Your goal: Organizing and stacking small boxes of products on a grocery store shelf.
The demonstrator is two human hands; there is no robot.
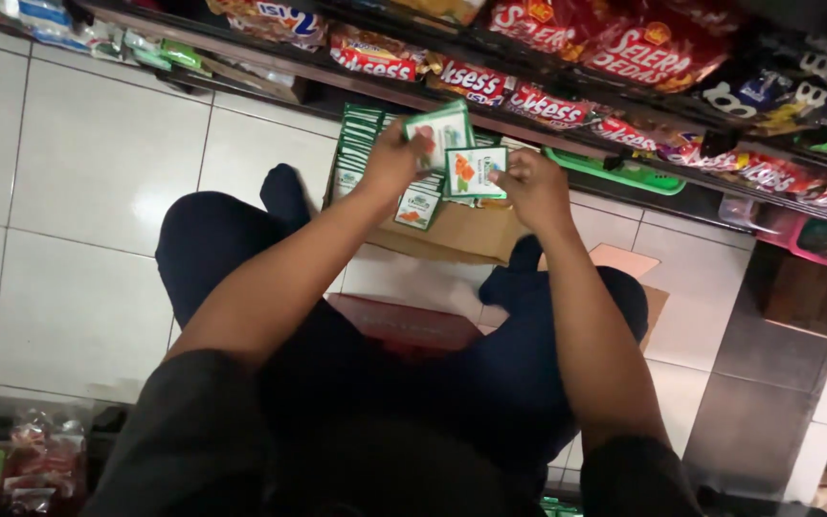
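Holding green-and-white sachets, left hand (396, 158) and right hand (528, 187) each close their grip on one (472, 172) above the part-full cardboard box (452, 235), shelf stocking seemingly unfinished.

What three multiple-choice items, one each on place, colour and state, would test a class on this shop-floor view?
1. Where is the cardboard box?
A. on the tiled floor by the shelf
B. on a chair
C. on a counter

2. What colour borders the sachets?
A. blue
B. green
C. black

3. What is the left hand doing?
A. resting flat on the floor
B. hanging empty
C. holding sachets

Key: 1 A, it stands on tiles below the snack shelf. 2 B, green edges show. 3 C, its fingers grip sachets, as the right hand does.
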